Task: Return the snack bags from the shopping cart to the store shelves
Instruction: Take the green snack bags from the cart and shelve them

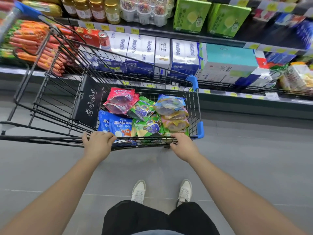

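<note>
Wire cart (pixel 194 106) (snack bags (pixel 145 112) inside)

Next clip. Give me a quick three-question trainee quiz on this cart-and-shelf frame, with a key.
1. True or false: the left hand and right hand both grip the near rim of the shopping cart.
2. The pink snack bags lie in the cart's: A near-left, B far-left, C far-right corner?
3. Fill in: the blue snack bags lie nearest the ____ hand.
Key: 1 true; 2 B; 3 left.
</note>
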Tool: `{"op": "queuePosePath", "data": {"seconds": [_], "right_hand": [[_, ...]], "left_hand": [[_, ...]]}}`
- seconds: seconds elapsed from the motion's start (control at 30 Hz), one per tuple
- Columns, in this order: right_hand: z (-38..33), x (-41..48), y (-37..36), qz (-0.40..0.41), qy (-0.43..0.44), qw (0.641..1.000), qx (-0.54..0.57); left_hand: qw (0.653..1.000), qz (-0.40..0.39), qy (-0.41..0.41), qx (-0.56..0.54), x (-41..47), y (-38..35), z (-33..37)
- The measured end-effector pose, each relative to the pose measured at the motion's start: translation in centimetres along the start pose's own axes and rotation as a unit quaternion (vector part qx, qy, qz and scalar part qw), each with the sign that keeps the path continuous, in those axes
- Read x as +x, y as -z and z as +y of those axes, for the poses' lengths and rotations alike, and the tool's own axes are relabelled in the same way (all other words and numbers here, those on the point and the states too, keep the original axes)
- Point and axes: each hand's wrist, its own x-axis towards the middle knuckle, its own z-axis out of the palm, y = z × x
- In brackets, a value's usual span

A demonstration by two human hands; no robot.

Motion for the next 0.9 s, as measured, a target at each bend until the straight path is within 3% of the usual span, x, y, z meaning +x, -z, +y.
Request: {"op": "queuePosePath", "data": {"seconds": [0.6,0.9], "right_hand": [[18.3,1.0,8.9,0.057,-0.025,0.998,-0.019],[22.9,0.9,11.3,0.09,-0.079,0.993,-0.025]], "left_hand": [[0.999,-0.008,0.02,-0.037,-2.9,-3.5,21.0],[0.998,-0.013,-0.029,-0.061,-2.9,-5.3,26.6]]}}
